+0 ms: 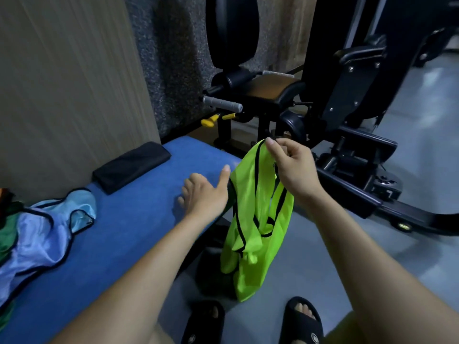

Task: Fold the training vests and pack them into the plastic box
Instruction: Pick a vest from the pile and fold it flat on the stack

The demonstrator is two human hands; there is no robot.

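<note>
A neon green training vest (250, 219) with black trim hangs crumpled over the floor, off the right edge of the blue padded bench (134, 212). My right hand (290, 167) pinches its top strap and holds it up. My left hand (203, 192) is stretched out over the bench's right edge with fingers spread, just left of the vest. A pile of light blue vests (47, 227) with black trim lies at the bench's left end, with a dark green vest (7, 234) partly under them. No plastic box is in view.
A black folded cloth (131, 166) lies on the bench against the wooden wall panel (69, 83). A black gym machine (323, 108) with seat and handles stands behind and to the right. Grey floor (409, 145) spreads right. My feet wear black slippers (303, 321).
</note>
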